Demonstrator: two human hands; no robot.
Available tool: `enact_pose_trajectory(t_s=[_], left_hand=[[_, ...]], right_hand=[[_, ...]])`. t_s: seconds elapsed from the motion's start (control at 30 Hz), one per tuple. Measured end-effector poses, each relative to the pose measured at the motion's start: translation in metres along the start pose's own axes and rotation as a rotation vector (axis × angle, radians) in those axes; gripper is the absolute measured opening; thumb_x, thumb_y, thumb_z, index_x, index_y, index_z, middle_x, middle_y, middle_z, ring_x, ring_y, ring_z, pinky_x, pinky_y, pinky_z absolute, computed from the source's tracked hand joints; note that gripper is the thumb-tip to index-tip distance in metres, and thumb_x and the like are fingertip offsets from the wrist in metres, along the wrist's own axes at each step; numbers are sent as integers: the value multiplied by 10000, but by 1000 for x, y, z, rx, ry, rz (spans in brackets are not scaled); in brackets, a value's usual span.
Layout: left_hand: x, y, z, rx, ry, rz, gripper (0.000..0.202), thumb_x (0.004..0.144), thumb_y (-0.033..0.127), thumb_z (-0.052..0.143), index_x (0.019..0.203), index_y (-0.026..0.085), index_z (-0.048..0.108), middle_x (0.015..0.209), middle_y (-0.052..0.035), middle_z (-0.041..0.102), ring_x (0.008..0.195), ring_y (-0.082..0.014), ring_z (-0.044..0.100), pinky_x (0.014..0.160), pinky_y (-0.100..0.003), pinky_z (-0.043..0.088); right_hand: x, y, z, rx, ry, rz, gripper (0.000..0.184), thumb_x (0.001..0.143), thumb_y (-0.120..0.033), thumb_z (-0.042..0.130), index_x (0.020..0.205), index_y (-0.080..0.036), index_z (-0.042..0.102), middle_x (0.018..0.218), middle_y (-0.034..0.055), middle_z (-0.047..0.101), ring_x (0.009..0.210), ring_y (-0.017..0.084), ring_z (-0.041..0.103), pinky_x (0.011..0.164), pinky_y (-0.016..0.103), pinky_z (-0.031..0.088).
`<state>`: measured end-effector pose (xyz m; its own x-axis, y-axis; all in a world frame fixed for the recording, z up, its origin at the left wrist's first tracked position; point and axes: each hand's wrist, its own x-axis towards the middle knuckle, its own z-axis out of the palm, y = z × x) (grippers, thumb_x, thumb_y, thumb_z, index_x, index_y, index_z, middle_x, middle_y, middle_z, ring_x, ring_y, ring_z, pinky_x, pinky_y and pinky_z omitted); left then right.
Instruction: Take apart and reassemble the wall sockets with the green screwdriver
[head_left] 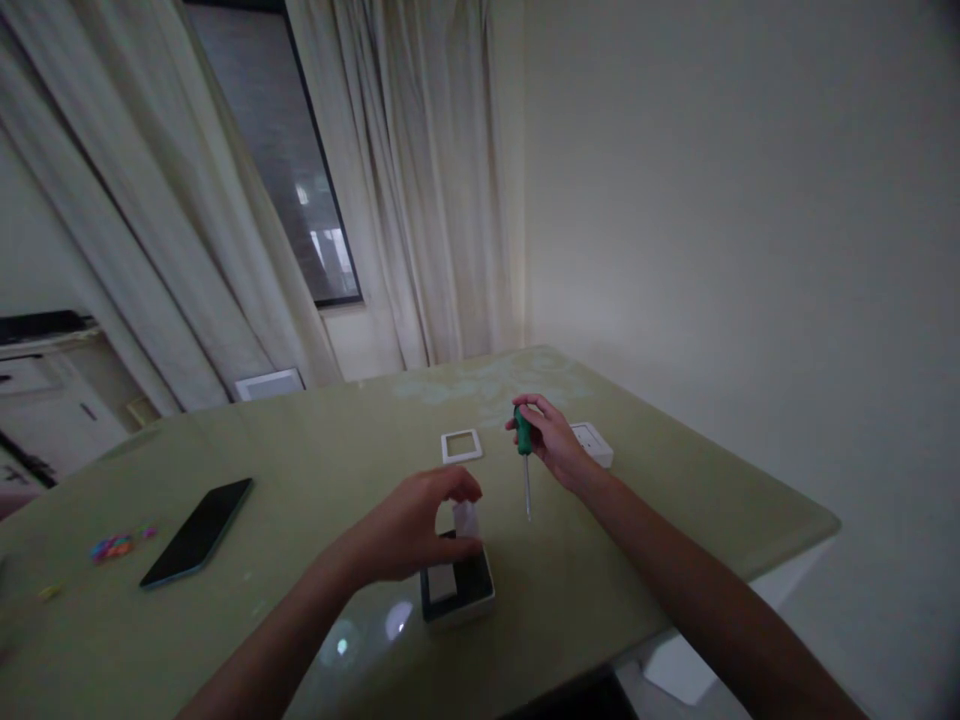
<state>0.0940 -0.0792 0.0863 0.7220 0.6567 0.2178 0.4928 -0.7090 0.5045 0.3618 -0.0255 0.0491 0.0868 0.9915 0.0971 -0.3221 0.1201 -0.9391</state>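
Far left of the box [474, 590]: bright bits [112, 547], then a phone [196, 535] lying flat on the table [352, 430].

Just left of the box and reaching over it: left hand [405, 527], thumb and fingers curved in a loose C, about half spread, around a pale piece [466, 518] at the box's far end. Gripped or merely straddled: cannot tell.

Beyond the box: white frame [463, 459], flat.

Right of and beyond the box: screwdriver [523, 437], tip down, apart from the box; table contact unclear. Right hand [553, 440] is curled around its green handle. Farther right of the box, partly behind that hand: white socket [596, 445].

Technique (judgement): take the pale piece by its edges, pull squarely; steady the box, likely to slide; keep the tip off the left fingers.
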Motion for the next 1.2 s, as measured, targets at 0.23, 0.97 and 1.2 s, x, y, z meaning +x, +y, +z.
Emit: enact_pose_trajectory(t_s=[0.23, 0.97, 1.2], left_hand=[[-31, 15, 19, 63, -74, -95, 320, 828, 239, 820, 1132, 258, 722, 1090, -16, 747, 973, -243, 722, 827, -320, 540], [-64, -13, 59, 92, 107, 98, 285, 1045, 286, 705, 1323, 302, 761, 1442, -47, 728, 1330, -279, 698, 1143, -450, 579], [-64, -4, 59, 234, 135, 212, 305, 1136, 295, 511, 1360, 269, 718, 1388, -83, 761, 1261, -280, 741, 1105, -477, 608]], right_hand=[[4, 1, -3, -16, 22, -3, 383, 806, -471, 812, 1056, -249, 626, 773, 11, 749, 602, 142, 640, 535, 226, 471], [1, 2, -1, -4, 23, -3, 357, 814, -460, 797, 1037, -251, 613, 767, 17, 756, 583, 141, 640, 510, 217, 460], [1, 4, -1, 4, 17, 4, 346, 817, -453, 797, 1035, -253, 619, 761, 10, 751, 581, 138, 643, 511, 213, 466]])
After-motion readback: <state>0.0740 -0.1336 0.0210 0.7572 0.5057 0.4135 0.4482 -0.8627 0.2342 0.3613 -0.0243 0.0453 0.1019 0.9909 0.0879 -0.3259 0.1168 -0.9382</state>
